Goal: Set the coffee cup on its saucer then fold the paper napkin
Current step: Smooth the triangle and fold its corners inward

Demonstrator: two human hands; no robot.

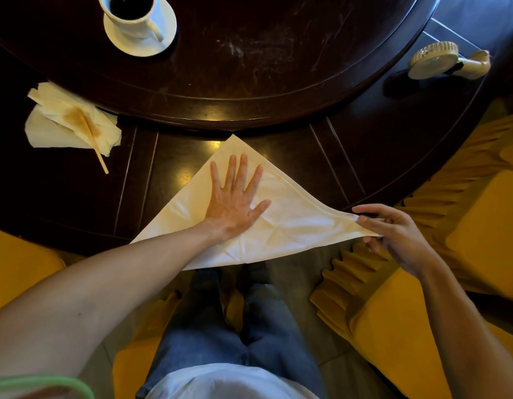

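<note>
Nearest the camera, blue-jeaned legs (235,321) are seen between yellow seat covers (439,326). Just beyond, the napkin (290,223) is laid as a pale, creased triangle on the near edge of the dark wooden table (278,67), its lower edge overhanging. It is pressed flat by the left hand (235,197), fingers spread, while its right corner is pinched and lifted by the right hand (393,234). The next fold would probably be best made by carrying that corner across to meet an edge squarely, then creasing outward from the anchored palm. The white coffee cup (131,15) is already set on its saucer (140,38), far left. A stained, crumpled tissue (68,122) with a wooden stirrer (95,145) and a small handheld fan (448,60) are noted beside.
</note>
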